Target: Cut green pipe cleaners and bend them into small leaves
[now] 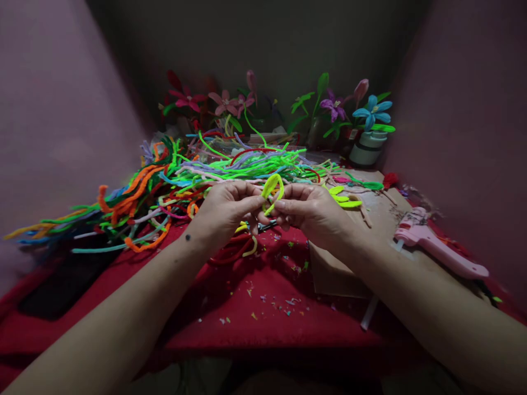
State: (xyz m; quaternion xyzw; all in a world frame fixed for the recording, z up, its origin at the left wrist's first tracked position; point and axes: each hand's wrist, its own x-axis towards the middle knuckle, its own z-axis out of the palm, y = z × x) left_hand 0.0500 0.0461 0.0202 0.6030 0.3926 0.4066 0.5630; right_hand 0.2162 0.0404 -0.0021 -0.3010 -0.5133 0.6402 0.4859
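A bright yellow pipe cleaner point(272, 186), bent into a loop, is pinched between my two hands above the middle of the table. My left hand point(230, 206) grips its left side between thumb and fingers. On the other side, the thumb and fingers of my right hand point(310, 207) close on its lower right part. Just beyond my right hand lie several yellow looped petals point(343, 198). A dark tool point(269, 225), perhaps scissors, shows partly under the hands; the rest of it is hidden.
Loose pipe cleaners point(247, 164) in many colours heap behind my hands and to the left. A pink glue gun point(440, 241) rests on cardboard point(333, 274) at the right. Pipe-cleaner flowers point(373, 112) stand at the back. A dark flat object point(61, 285) lies left on the red cloth point(230, 329).
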